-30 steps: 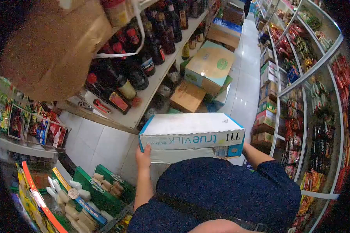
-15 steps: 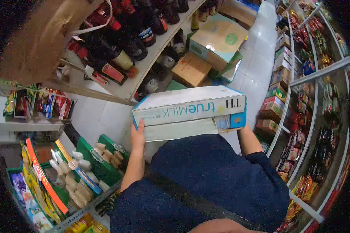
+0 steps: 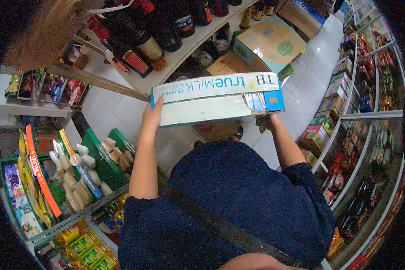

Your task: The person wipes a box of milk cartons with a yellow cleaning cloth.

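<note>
A white and blue milk carton box (image 3: 207,110) with "TH true MILK" printed on it is held out in front of my body. Its lettering appears upside down to me. My left hand (image 3: 152,116) grips the left end, with the thumb on the near face and the other fingers hidden. My right hand (image 3: 272,120) holds the lower right corner, partly hidden by the box. A torn-looking opening with something shiny shows beside the blue patch at the box's right end.
Cardboard boxes (image 3: 270,40) stand on the floor beyond. Dark bottles (image 3: 141,47) fill a shelf at upper left. Hanging packets line the glass-fronted shelves (image 3: 369,117) on the right. A rack of packaged goods (image 3: 76,180) stands at lower left, above yellow bottles (image 3: 87,247).
Both hands have raised the box farther from my body, and its printed face has tipped more toward me. The view has shifted, showing more floor and the yellow bottles.
</note>
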`<action>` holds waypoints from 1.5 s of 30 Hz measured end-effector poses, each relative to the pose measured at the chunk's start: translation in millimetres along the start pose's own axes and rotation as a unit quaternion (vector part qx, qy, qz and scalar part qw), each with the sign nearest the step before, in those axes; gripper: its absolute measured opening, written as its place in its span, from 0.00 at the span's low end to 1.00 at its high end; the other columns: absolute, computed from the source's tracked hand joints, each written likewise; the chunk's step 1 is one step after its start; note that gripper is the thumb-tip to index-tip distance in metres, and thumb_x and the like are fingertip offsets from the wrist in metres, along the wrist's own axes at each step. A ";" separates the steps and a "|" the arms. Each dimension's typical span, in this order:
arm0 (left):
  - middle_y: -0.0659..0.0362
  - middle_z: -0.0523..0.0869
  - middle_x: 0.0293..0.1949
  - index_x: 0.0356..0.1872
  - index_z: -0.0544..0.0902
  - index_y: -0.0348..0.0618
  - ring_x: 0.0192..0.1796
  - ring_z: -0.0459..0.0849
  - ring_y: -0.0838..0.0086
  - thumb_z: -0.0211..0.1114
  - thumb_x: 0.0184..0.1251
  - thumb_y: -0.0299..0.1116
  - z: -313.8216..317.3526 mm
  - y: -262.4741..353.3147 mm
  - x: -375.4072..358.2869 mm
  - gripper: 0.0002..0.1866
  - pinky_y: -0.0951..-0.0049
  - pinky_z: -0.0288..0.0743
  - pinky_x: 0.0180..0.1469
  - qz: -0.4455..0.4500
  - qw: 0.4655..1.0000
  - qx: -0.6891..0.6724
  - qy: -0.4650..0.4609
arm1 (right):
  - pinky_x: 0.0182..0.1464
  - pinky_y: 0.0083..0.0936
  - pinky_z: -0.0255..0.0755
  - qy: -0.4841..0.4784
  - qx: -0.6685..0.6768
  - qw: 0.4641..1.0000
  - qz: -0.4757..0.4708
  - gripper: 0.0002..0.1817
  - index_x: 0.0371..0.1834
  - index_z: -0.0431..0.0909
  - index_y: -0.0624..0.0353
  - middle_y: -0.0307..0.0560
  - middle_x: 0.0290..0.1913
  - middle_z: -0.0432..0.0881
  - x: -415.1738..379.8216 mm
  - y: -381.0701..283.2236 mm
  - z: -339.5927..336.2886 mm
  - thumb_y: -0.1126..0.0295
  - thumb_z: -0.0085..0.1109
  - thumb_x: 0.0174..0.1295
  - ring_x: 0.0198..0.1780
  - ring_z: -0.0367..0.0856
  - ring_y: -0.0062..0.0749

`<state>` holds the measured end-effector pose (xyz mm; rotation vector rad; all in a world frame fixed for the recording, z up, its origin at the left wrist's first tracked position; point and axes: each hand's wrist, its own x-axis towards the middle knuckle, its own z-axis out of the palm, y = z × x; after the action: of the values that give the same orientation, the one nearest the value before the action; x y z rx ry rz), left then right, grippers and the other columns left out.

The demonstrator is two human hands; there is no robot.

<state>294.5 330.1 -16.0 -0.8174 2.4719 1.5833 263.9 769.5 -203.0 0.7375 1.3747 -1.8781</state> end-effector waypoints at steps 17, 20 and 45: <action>0.48 0.82 0.45 0.49 0.77 0.32 0.47 0.80 0.66 0.56 0.64 0.47 -6.8 -2.9 -6.5 0.25 0.71 0.70 0.50 0.058 0.998 -0.026 -0.024 | 0.23 0.22 0.68 0.101 0.035 0.986 -0.126 0.23 0.43 0.74 0.54 0.40 0.33 0.79 -42.9 0.3 -6.3 0.46 0.46 0.61 0.31 0.77 0.25; 0.48 0.83 0.42 0.47 0.78 0.33 0.45 0.81 0.65 0.57 0.63 0.47 -9.1 -6.9 -4.2 0.24 0.70 0.71 0.49 0.057 0.998 -0.014 -0.019 | 0.33 0.24 0.70 0.091 0.104 0.967 -0.216 0.25 0.47 0.74 0.53 0.42 0.40 0.79 -61.6 -20.8 5.3 0.44 0.45 0.61 0.37 0.77 0.29; 0.45 0.82 0.43 0.47 0.77 0.32 0.47 0.80 0.57 0.55 0.64 0.47 -14.9 -11.7 10.4 0.24 0.65 0.70 0.49 0.142 0.988 -0.002 -0.057 | 0.57 0.29 0.62 0.097 0.203 0.868 -0.443 0.30 0.59 0.67 0.57 0.43 0.54 0.74 -107.2 16.6 69.9 0.45 0.37 0.67 0.53 0.71 0.31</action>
<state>294.3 309.4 -22.4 -0.3747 2.5925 1.6660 338.6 720.0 -110.1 0.5228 1.6184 -2.9503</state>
